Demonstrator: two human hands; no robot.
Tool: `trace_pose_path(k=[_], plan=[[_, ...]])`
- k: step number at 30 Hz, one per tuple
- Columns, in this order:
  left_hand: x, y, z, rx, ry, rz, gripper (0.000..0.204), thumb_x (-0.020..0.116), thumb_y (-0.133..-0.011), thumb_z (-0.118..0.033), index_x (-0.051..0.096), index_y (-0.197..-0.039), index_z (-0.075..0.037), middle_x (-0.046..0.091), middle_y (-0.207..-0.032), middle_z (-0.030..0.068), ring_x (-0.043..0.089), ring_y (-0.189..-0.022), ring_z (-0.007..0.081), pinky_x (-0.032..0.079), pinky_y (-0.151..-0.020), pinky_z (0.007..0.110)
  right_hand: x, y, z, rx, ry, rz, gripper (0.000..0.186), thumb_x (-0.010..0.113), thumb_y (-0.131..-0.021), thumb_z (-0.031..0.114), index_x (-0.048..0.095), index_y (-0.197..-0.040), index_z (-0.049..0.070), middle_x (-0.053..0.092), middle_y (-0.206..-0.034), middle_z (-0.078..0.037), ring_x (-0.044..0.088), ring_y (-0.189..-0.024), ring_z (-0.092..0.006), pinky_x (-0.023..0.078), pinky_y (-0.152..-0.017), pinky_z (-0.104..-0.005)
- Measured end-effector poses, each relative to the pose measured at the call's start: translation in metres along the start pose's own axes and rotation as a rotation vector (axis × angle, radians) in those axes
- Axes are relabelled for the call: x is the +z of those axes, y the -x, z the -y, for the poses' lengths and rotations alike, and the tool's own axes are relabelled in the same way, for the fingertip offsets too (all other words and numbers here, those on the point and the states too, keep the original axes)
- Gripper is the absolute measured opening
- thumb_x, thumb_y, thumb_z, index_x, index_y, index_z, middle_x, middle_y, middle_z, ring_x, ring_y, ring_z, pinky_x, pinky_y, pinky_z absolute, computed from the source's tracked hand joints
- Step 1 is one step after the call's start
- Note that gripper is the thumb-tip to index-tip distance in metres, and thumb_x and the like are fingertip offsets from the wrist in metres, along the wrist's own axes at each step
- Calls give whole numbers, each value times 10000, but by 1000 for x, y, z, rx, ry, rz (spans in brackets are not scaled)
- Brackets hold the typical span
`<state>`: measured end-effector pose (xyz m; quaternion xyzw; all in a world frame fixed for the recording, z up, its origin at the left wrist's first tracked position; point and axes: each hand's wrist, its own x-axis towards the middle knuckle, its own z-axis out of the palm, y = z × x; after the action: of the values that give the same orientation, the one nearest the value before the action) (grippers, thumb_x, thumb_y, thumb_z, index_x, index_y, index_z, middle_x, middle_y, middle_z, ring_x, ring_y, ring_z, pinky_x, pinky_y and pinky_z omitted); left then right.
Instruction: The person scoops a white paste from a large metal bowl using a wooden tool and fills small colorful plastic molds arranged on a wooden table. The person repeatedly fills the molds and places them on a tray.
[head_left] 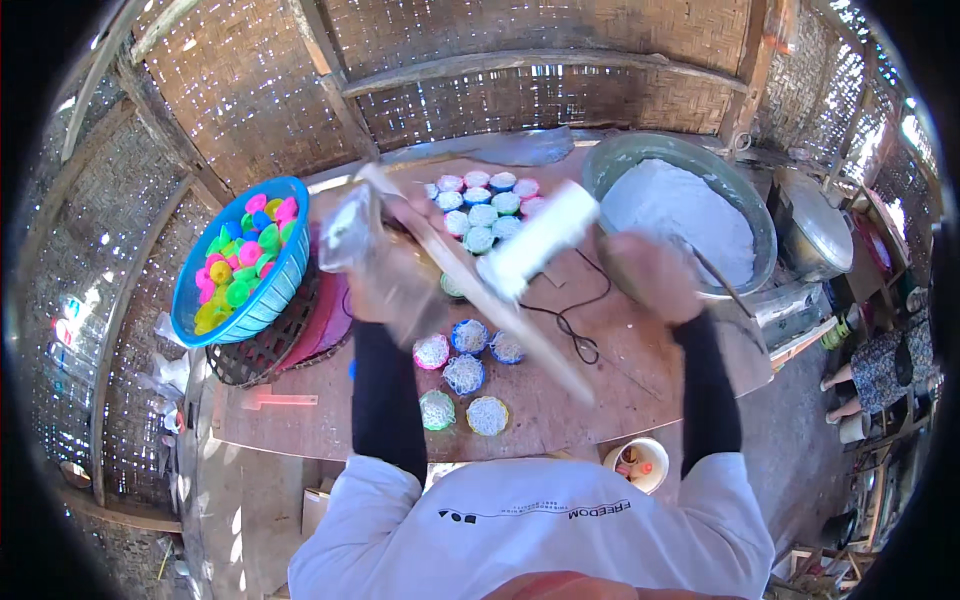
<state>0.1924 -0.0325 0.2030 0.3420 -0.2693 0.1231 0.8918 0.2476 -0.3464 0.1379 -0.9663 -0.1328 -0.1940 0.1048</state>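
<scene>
Nearest to the camera, at the lower edge, is a reddish curved shape (570,587) (I cannot say what it is), and beyond it the person's white T-shirt (480,555). Over the brown tabletop (330,425), both hands are blurred. The left hand (395,285) appears to grasp a long pale slat (515,322), whose axis runs from far left to near right. A white tube (545,240) lies against the slat, pointing to far right, between the hands. The right hand (655,275) is just beside its far end; whether its fingers are closed, I cannot tell.

Under the slat stand small cups (463,375) filled with white strands. A blue basket (255,315) holds many-coloured small cups (248,253); a green basin (610,165) holds white powder (670,210) with a long handle in it.
</scene>
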Motion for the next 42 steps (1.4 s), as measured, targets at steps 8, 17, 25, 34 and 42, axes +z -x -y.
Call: trace_pose_path(k=[8, 17, 25, 34, 42], plan=[[-15, 7, 49, -77, 256, 331, 265, 689, -695, -160, 594, -942, -143, 461, -1050, 56, 454, -959, 215, 394, -815, 347, -10, 50, 156, -158, -2241, 803, 549, 498, -840, 436, 383, -1195, 34, 518, -1072, -182, 565, -729, -203, 483, -531, -307], [-30, 83, 21, 187, -1579, 29, 410, 780, -629, -279, 583, -919, -66, 605, -844, 71, 598, -775, 214, 482, -681, 323, -46, 38, 108, 42, -1759, 291, 818, 513, -828, 504, 125, -1374, 35, 434, -1080, -129, 484, -671, -102, 408, -398, -197], [-4, 100, 7, -109, -1684, 220, 555, 752, -557, -519, 644, -892, -90, 614, -701, 71, 588, -585, 224, 446, -505, 322, -70, 34, 104, -504, -1040, 117, 981, 623, -753, 429, 37, -1373, -56, 404, -1165, -176, 485, -968, -224, 411, -848, -328], [30, 117, 29, -332, -1388, 249, 588, 789, -559, -343, 580, -1018, -41, 579, -1007, 138, 556, -961, 298, 417, -834, 387, -34, 70, 107, -536, -983, 432, 926, 651, -753, 337, 92, -1354, -91, 272, -1346, -256, 314, -1243, -306, 253, -1023, -369], [-34, 120, 59, -572, -1245, 61, 599, 777, -600, -296, 526, -1083, -47, 586, -996, 134, 578, -914, 256, 452, -780, 357, -27, 15, 110, -244, -1238, 1024, 963, 651, -725, 466, 134, -1379, -17, 346, -1322, -179, 342, -1229, -315, 299, -993, -397]])
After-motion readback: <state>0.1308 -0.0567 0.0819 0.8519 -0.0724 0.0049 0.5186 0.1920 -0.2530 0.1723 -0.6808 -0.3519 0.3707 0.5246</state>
